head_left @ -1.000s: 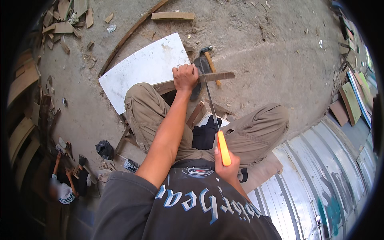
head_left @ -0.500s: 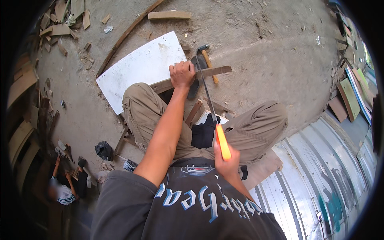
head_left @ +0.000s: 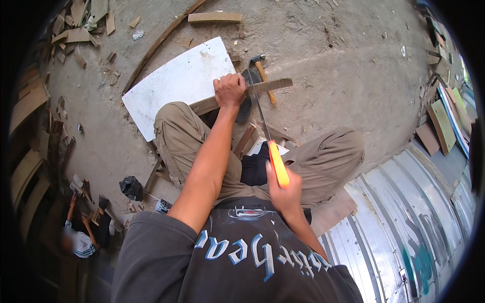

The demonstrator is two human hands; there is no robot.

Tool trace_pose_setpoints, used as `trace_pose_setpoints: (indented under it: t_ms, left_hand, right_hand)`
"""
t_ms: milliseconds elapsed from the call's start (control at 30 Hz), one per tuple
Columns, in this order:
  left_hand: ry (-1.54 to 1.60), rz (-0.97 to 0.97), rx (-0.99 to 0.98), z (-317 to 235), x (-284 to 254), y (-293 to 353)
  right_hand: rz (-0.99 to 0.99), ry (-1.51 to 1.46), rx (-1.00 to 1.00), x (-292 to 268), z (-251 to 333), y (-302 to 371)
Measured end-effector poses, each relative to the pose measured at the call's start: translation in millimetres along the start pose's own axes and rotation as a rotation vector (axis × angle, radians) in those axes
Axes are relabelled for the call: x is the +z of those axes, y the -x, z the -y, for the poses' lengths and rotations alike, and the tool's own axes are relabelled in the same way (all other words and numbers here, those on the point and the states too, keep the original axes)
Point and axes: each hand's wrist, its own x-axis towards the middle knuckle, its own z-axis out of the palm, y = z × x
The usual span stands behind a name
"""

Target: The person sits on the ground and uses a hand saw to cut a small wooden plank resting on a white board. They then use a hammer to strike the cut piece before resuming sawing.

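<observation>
My left hand [head_left: 230,91] is closed around a wooden strip [head_left: 273,86], which extends to the right past my fist and back toward my left knee. Just right of that fist, a handsaw [head_left: 261,112] crosses the strip, its thin blade against the wood. My right hand [head_left: 286,191] grips the saw's yellow and orange handle in front of my belly. Beyond the strip lies a hammer [head_left: 263,76] with a wooden handle and dark head. A white board [head_left: 177,83] rests beneath the left part of the strip.
Wood scraps [head_left: 78,35] are heaped at the far left, and a short plank [head_left: 214,17] lies ahead. Corrugated metal sheeting [head_left: 394,222] stands at the right. Near the lower left are a black plastic bag [head_left: 131,188] and another person [head_left: 83,242].
My right hand has pushed the saw forward, so its handle is nearer the wooden strip. My left hand keeps its hold, shifted very slightly upward in view.
</observation>
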Motion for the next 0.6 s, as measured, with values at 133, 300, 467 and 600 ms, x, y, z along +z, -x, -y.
trace_pose_setpoints:
  t_ms: [133,300,467,600]
  left_hand:
    - [-0.022,0.009,-0.015,-1.8,8.7,-0.4]
    - [-0.018,-0.005,-0.020,2.1,4.7,0.3]
    - [0.003,0.039,-0.046,-4.0,-0.1,-6.8]
    - [-0.018,0.051,-0.115,-1.9,11.2,-30.9]
  right_hand:
    - [-0.019,-0.020,-0.013,43.9,5.1,-111.2]
    - [0.020,0.008,-0.026,4.8,-5.1,-20.0]
    - [-0.013,-0.025,0.023,-12.6,21.6,5.4]
    - [0.039,0.051,-0.030,26.8,22.1,-60.5]
